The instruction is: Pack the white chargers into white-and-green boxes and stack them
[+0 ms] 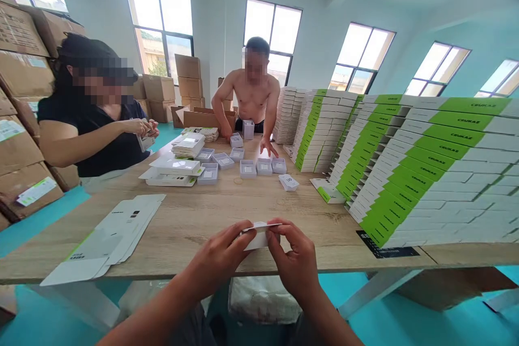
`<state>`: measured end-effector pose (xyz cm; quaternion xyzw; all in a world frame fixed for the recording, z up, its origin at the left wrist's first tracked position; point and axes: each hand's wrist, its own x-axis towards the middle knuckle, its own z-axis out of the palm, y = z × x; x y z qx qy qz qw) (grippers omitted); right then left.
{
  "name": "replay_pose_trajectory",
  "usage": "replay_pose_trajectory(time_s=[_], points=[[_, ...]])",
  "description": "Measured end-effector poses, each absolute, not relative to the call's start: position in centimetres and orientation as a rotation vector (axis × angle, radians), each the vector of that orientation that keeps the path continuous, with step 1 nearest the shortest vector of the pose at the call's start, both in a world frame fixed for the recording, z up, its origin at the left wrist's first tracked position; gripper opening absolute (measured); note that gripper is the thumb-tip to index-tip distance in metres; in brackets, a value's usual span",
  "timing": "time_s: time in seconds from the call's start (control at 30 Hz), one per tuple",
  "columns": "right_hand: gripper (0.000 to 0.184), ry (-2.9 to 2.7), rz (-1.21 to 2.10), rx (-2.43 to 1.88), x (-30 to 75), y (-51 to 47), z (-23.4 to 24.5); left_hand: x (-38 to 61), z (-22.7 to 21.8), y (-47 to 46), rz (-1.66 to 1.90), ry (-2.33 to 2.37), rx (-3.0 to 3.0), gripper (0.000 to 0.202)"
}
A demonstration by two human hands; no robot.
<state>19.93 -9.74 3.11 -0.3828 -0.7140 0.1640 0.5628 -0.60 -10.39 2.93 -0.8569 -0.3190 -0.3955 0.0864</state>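
Note:
Both hands meet over the near edge of the table around a white cardboard box [258, 240], seen end-on. My left hand [227, 248] grips its left side, thumb and fingers pressed against the card. On the right side, my right hand [295, 254] pinches the upper edge between thumb and fingers. What is inside the box, if anything, is hidden. To the left lies a fanned stack of flat, unfolded white and green cartons [109, 235]. Beyond my hands a small white box with a printed square [288, 182] lies on the wooden table [259, 203].
Tall stacks of white and green boxes [438, 167] line the right side. Several clear plastic trays [248, 169] stand mid-table, beside piled white boxes [174, 167]. One person [105, 119] at the left handles a small item; another person [253, 92] reaches among the trays.

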Motion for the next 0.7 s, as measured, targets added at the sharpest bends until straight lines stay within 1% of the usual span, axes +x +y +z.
replay_pose_trajectory(time_s=[0.13, 0.17, 0.2, 0.23, 0.3, 0.33, 0.47, 0.57, 0.6, 0.7], points=[[0.012, -1.583, 0.338, -0.934, 19.5, -9.7, 3.1, -1.1, 2.2, -10.2, -1.276, -0.912, -2.614, 0.027], [0.01, -1.606, 0.335, -0.916, 19.7, -9.6, 3.1, -1.3, 2.1, -10.1, -1.294, -0.903, -2.635, 0.028], [0.004, -1.661, 0.343, -0.897, 19.9, -9.4, 3.0, -1.6, 2.0, -10.0, -1.328, -0.903, -2.637, 0.029], [0.008, -1.735, 0.359, -0.878, 20.3, -9.1, 2.9, -1.9, 2.1, -9.9, -1.376, -0.91, -2.617, 0.03], [0.026, -1.867, 0.392, -0.855, 21.0, -8.4, 2.8, -2.2, 2.3, -9.5, -1.484, -0.933, -2.541, 0.031], [0.031, -1.904, 0.398, -0.848, 21.3, -8.0, 2.8, -2.3, 2.6, -9.2, -1.53, -0.949, -2.505, 0.032], [0.031, -1.923, 0.358, -0.796, 22.1, -6.8, 3.5, -2.2, 3.9, -8.1, -1.653, -1.008, -2.49, 0.027], [0.033, -1.929, 0.376, -0.797, 22.4, -6.6, 4.3, -1.8, 4.3, -7.2, -1.723, -1.135, -2.565, 0.023], [0.033, -1.923, 0.392, -0.81, 22.5, -6.5, 4.6, -1.7, 4.3, -6.9, -1.767, -1.193, -2.61, 0.025], [0.03, -1.877, 0.475, -0.873, 23.2, -6.4, 5.1, -1.6, 4.1, -6.2, -1.997, -1.278, -2.786, 0.04]])
